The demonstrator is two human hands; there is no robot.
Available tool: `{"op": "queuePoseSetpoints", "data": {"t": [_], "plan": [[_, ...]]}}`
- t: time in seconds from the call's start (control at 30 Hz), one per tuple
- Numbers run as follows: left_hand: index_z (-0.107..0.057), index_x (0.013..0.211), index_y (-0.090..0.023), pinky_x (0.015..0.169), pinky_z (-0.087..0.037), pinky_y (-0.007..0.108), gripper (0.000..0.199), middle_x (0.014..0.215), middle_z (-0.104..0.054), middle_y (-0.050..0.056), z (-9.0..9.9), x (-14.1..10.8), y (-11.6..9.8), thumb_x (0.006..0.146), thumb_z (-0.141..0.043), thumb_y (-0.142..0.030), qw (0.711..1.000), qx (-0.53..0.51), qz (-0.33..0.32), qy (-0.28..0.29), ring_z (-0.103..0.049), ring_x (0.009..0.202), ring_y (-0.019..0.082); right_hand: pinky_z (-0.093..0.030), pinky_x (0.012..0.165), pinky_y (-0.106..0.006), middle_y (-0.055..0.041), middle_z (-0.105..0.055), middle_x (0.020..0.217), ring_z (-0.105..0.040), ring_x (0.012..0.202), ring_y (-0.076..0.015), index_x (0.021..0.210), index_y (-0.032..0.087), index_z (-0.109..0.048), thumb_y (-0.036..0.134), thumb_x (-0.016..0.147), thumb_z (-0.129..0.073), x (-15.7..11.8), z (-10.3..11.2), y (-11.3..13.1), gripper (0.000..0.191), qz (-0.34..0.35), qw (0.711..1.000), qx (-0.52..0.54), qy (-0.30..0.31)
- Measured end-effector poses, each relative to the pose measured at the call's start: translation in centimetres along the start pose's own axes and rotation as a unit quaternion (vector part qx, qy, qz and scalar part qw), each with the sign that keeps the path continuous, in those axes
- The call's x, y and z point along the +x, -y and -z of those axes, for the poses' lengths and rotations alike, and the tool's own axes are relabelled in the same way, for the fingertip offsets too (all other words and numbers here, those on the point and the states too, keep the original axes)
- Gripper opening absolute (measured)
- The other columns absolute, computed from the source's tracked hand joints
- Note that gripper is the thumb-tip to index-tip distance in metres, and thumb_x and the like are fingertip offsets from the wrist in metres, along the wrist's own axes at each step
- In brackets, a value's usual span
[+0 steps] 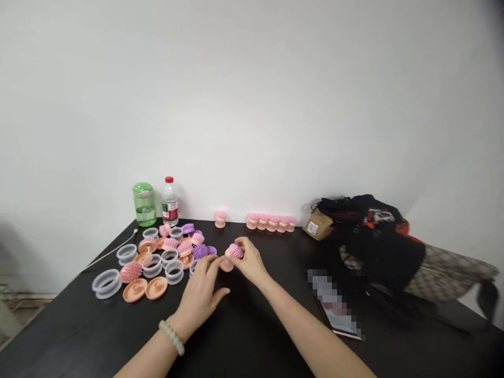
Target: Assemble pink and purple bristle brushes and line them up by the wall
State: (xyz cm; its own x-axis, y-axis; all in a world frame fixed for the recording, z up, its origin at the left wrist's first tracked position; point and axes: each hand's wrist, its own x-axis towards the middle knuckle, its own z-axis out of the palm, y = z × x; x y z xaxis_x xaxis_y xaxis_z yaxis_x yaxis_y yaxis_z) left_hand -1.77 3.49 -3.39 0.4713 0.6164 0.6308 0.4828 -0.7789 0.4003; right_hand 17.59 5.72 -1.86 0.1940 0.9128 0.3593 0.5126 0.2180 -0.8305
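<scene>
A pale green bead bracelet (171, 337) is riding the left wrist, with the left hand (199, 299) reaching in, grip half open, fingertips touching a peach base (226, 265). The right hand (250, 261) is gripping a pink bristled brush head (234, 251), bristles pointing up-left, just above the base, mid black surface (275, 252).

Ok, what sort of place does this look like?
Probably a room at home or a small office, not a factory: a black table against a plain white wall holds personal belongings, such as a water bottle and a patterned bag, beside loose pink and orange plastic pieces.
</scene>
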Motion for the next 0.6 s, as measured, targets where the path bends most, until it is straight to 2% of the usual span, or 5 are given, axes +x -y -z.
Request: {"op": "queuePoseSetpoints", "data": {"t": [0.1,0.2,0.27,0.43,0.6], "plan": [[-0.043,0.135,-0.024,0.1,-0.05,0.051,0.058,0.129,-0.057,0.013,-0.2,0.1,0.5,0.083,-0.069,-0.027,1.0,-0.012,0.01,-0.022,-0.055,0.124,0.032,-0.052,0.085,-0.036,-0.0025,-0.064,0.102,-0.064,0.096,-0.021,0.106,0.024,-0.053,0.03,0.073,-0.072,-3.8,0.0,1.0,0.038,-0.026,0.991,0.132,0.023],[-0.053,0.121,-0.024,0.09,-0.055,0.044,0.039,0.114,-0.065,0.008,-0.2,0.3,0.4,0.085,-0.067,-0.03,0.999,-0.039,0.002,-0.004,-0.064,0.109,0.029,-0.052,0.085,-0.035,-0.0023,-0.065,0.1,-0.065,0.096,-0.0202,0.107,0.025,-0.053,0.032,0.072,-0.075,-5.9,0.3,1.5,0.042,-0.039,0.972,0.231,0.033],[-0.055,0.116,-0.024,0.085,-0.057,0.042,0.033,0.109,-0.068,0.007,-0.1,0.4,0.0,0.085,-0.065,-0.033,0.999,-0.047,0.0,-0.012,-0.067,0.102,0.027,-0.051,0.087,-0.035,-0.0021,-0.064,0.101,-0.065,0.096,-0.0202,0.109,0.025,-0.054,0.033,0.069,-0.079,-6.5,0.7,1.9,0.048,-0.046,0.957,0.283,0.033],[-0.054,0.114,-0.023,0.08,-0.057,0.041,0.041,0.106,-0.069,0.007,0.5,0.4,-0.6,0.083,-0.07,-0.044,0.998,-0.028,-0.008,-0.061,-0.069,0.095,0.027,-0.047,0.084,-0.032,-0.0012,-0.064,0.098,-0.061,0.091,-0.0182,0.105,0.023,-0.06,0.037,0.061,-0.088,-6.7,1.6,2.8,0.054,-0.081,0.908,0.407,0.053],[-0.052,0.118,-0.024,0.082,-0.057,0.04,0.043,0.111,-0.068,0.008,0.9,0.5,-1.1,0.087,-0.065,-0.051,0.995,-0.029,-0.066,-0.073,-0.068,0.099,0.026,-0.047,0.072,-0.029,0.0011,-0.063,0.084,-0.057,0.076,-0.0156,0.09,0.022,-0.065,0.041,0.063,-0.088,-6.9,2.0,3.7,0.041,-0.08,0.906,0.41,0.069]]}}
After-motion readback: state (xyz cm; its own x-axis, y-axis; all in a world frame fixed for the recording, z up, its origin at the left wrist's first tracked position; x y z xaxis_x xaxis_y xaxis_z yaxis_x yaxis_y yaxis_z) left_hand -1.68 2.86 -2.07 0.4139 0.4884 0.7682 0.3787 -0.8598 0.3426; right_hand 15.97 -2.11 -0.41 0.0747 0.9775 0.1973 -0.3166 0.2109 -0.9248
